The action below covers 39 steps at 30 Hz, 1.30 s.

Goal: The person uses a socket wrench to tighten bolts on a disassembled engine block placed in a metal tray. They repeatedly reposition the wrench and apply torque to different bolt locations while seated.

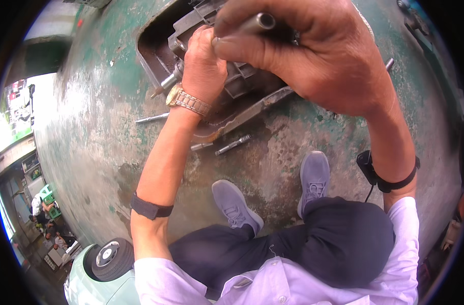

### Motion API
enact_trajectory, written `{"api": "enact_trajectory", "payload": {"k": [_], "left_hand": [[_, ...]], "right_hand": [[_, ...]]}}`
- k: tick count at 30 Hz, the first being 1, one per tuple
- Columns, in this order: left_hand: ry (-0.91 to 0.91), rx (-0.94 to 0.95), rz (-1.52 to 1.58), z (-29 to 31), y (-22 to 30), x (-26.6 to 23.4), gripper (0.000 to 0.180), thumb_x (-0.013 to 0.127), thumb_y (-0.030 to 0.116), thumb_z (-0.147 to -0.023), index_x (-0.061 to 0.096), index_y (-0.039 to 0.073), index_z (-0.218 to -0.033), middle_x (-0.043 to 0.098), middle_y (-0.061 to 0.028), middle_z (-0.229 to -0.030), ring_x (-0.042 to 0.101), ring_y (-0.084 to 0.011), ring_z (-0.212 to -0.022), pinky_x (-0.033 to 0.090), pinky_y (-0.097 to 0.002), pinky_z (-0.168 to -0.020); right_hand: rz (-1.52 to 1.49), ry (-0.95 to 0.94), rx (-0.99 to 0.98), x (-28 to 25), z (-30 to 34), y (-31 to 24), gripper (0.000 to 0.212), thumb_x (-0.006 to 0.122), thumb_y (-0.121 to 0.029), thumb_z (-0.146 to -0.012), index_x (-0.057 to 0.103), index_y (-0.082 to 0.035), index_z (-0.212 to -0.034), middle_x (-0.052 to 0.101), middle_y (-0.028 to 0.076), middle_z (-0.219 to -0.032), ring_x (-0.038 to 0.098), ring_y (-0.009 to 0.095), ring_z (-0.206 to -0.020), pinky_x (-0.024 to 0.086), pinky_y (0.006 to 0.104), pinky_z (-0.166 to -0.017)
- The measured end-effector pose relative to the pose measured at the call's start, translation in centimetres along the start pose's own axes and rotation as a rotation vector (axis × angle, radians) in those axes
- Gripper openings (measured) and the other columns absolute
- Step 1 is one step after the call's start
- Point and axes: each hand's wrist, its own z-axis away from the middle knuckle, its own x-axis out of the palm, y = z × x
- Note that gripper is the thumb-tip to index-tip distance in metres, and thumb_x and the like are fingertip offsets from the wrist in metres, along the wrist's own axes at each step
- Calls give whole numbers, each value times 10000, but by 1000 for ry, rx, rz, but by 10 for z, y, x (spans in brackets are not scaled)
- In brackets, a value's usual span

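My right hand (pixel 313 56), raised close to the camera, has its thumb and fingers closed round a bare metal tube (pixel 262 22) with a hollow round end. Just left of it, my left hand (pixel 205 63) is closed over a grey cast metal assembly (pixel 194 23). Whatever its fingers hold is hidden. The assembly lies in a dark, dirty metal tray (pixel 252 112). Beside my left wrist a metal shaft (pixel 167 85) sticks out over the tray's edge.
On the stained green floor by the tray lie a ratchet-like metal tool (pixel 233 145), a short rod (pixel 201 146) and a thin rod (pixel 151 118). My shoes (pixel 314 175) stand near the tray. A pale green car with its wheel (pixel 110 259) is at the lower left.
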Motion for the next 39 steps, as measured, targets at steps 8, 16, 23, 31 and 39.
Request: {"api": "enact_trajectory", "payload": {"k": [8, 16, 23, 31, 39], "left_hand": [[-16, -55, 21, 16, 10, 4, 560, 719, 30, -753, 491, -45, -1259, 520, -315, -1274, 525, -462, -1173, 463, -472, -997], [-19, 66, -245, 11, 26, 0, 510, 582, -101, -753, 476, -77, -1252, 483, -308, -1288, 482, -467, -1179, 413, -474, -1039], [-10, 23, -300, 17, 29, 8, 614, 591, -82, -781, 397, -70, -1363, 441, -282, -1348, 446, -447, -1242, 381, -485, -1071], [-49, 47, -274, 21, 27, 9, 769, 612, -90, -762, 277, -46, -1453, 373, -271, -1402, 378, -440, -1306, 340, -466, -1110], [-55, 14, -69, 21, 18, 1, 885, 659, -80, -731, 197, -38, -1485, 310, -293, -1472, 352, -456, -1352, 322, -442, -1131]], "right_hand": [[316, -71, 34, -7, 38, -12, 211, 775, -45, -766, 673, 0, -945, 644, 108, -737, 635, 257, -616, 487, 328, -548], [376, -242, 295, 12, 96, -36, 324, 794, -186, -716, 625, -84, -972, 581, 63, -701, 604, 261, -567, 467, 376, -499], [189, -179, 500, 31, 134, -34, 341, 770, -133, -755, 613, -59, -1049, 598, 97, -764, 613, 300, -630, 478, 399, -538], [-22, -108, 909, 61, 162, -14, 318, 698, -49, -828, 497, -38, -1073, 616, 165, -777, 613, 321, -646, 473, 397, -586], [-580, 251, 1263, 96, 172, 2, 322, 659, -68, -904, 456, 11, -1141, 643, 126, -841, 618, 180, -675, 504, 312, -567]]}}
